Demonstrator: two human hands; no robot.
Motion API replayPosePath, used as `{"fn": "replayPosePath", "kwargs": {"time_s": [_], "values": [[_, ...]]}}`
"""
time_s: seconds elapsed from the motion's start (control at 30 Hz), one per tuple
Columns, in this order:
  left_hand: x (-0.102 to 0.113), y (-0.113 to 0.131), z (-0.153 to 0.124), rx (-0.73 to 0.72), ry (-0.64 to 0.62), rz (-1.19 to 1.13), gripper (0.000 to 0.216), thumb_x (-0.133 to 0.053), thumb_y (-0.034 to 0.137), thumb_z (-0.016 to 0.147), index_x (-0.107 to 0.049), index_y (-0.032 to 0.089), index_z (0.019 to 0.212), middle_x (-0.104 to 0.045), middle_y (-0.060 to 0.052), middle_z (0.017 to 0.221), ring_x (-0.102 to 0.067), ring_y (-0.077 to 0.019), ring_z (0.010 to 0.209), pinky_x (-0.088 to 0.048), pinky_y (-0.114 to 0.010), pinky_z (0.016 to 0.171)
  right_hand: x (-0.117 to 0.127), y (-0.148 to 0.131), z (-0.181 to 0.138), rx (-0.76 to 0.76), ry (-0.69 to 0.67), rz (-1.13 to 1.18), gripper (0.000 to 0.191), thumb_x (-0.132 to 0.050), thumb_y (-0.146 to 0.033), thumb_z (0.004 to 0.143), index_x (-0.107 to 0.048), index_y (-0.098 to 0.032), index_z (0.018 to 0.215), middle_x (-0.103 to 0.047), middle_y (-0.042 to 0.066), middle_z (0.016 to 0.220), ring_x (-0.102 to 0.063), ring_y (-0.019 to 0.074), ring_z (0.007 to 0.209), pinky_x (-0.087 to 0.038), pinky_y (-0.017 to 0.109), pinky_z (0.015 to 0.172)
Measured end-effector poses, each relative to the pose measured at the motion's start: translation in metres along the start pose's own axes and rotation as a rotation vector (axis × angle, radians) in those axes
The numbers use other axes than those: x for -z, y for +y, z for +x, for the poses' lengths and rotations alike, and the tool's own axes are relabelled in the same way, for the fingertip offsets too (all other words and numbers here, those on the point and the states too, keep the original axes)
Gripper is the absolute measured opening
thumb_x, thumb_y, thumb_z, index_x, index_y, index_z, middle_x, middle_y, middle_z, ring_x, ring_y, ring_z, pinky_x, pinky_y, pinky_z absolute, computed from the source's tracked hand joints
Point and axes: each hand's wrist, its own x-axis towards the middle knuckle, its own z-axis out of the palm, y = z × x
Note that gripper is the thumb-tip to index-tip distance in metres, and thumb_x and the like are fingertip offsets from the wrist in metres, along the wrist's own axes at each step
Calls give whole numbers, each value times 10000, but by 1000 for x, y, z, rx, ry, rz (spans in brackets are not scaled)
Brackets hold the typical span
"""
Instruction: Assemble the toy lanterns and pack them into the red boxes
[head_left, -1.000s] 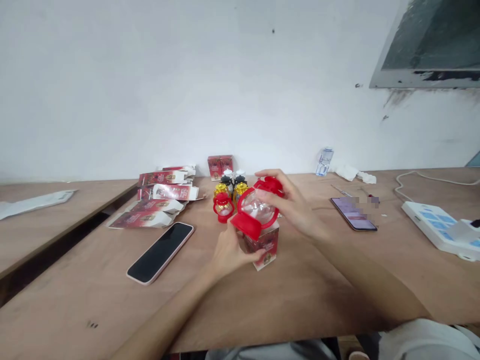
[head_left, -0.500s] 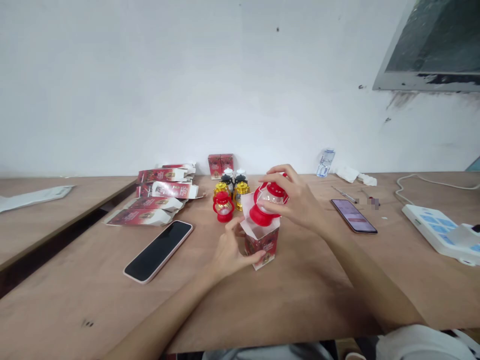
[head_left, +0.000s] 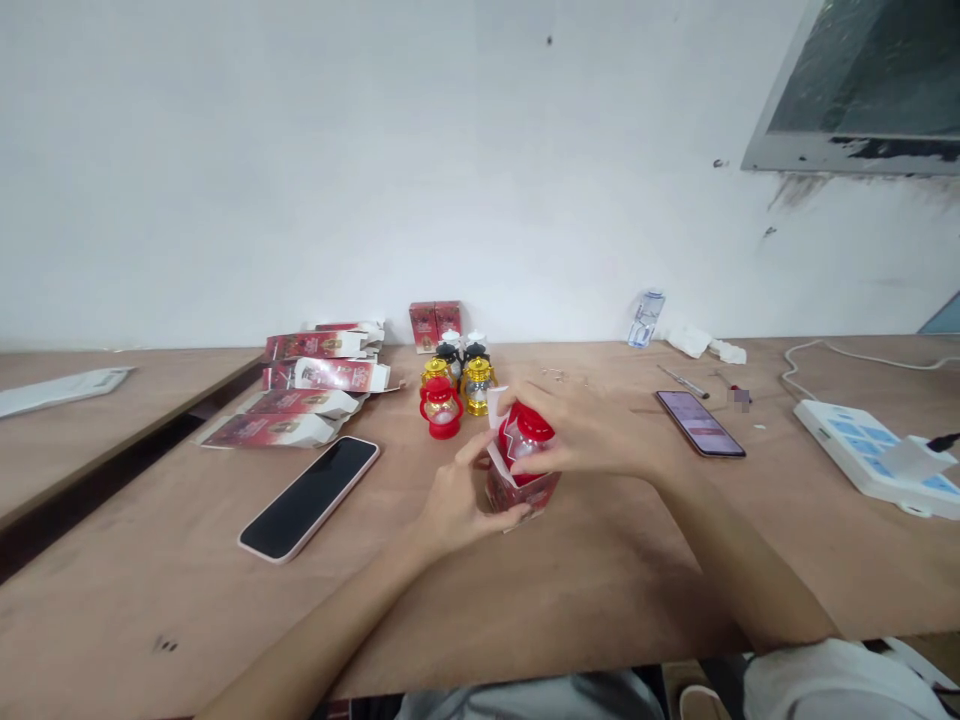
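Observation:
My left hand (head_left: 459, 500) is wrapped round a small red printed box (head_left: 523, 497) that stands on the table, its white top flaps up. My right hand (head_left: 566, 432) grips a red lantern (head_left: 529, 428), fingers over its far side and thumb in front. The lantern's lower part sits down inside the box's opening; its clear middle and red cap show above the rim. Another red lantern (head_left: 441, 409) stands to the left of the box. Behind it are gold lanterns (head_left: 478, 385), then black and white ones.
Flattened red boxes (head_left: 300, 418) lie at the left, near a gap between tables. A black-screened phone (head_left: 311, 498) rests in front of them. Two closed boxes (head_left: 435, 324) stand by the wall. To the right are another phone (head_left: 701, 423), a power strip (head_left: 874, 455) and a clear bottle (head_left: 646, 318).
My right hand has lowered the red lantern from above the box into its opening. My left hand has kept its hold on the box. The view has shifted slightly.

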Motion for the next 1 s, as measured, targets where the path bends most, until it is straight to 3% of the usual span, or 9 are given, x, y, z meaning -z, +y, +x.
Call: {"fn": "replayPosePath", "kwargs": {"time_s": [0.27, 0.43, 0.57, 0.67, 0.87, 1.0], "values": [[5, 3, 2, 85, -39, -2, 912, -732, 387, 663, -186, 219, 1374, -580, -121, 1206, -644, -278, 1006, -542, -430, 837, -12, 0, 6, -100, -9, -115, 365, -633, -250, 779, -456, -180, 1090, -488, 87, 1094, -539, 195, 857, -459, 321, 728], [6, 4, 3, 102, -86, -9, 957, -729, 381, 673, -145, 230, 1417, -606, -106, 1181, -637, -274, 1015, -531, -434, 857, -10, 3, 5, -93, -65, -133, 294, -643, -224, 768, -505, -174, 1023, -581, 68, 997, -552, 208, 852, -430, 310, 713], [6, 3, 3, 63, -146, 2, 972, -706, 359, 703, -83, 263, 1442, -610, -84, 1170, -646, -251, 973, -532, -421, 840, -12, 9, 5, -21, -173, -87, 158, -561, -113, 796, -567, -172, 942, -627, 53, 903, -562, 185, 830, -405, 282, 717], [7, 4, 4, -26, -142, 57, 891, -673, 361, 732, -135, 282, 1438, -533, -99, 1252, -601, -259, 1052, -528, -396, 841, -10, 12, 6, -16, -183, -46, 132, -512, -97, 814, -592, -158, 900, -635, 46, 842, -559, 162, 762, -396, 265, 682], [11, 10, 7, -87, -138, 144, 681, -626, 339, 773, -316, 286, 1376, -480, -84, 1211, -573, -229, 1042, -524, -338, 825, 9, 19, -2, -58, -43, 148, 276, -371, -29, 845, -574, -182, 952, -641, 32, 953, -584, 144, 838, -445, 278, 755], [12, 11, 8, -80, -139, 125, 657, -624, 331, 778, -332, 274, 1364, -468, -82, 1204, -566, -216, 1038, -508, -333, 852, 5, 24, -2, -70, 103, 103, 368, -539, -109, 804, -482, -212, 1153, -534, 74, 1139, -543, 191, 1005, -464, 352, 861]]}}
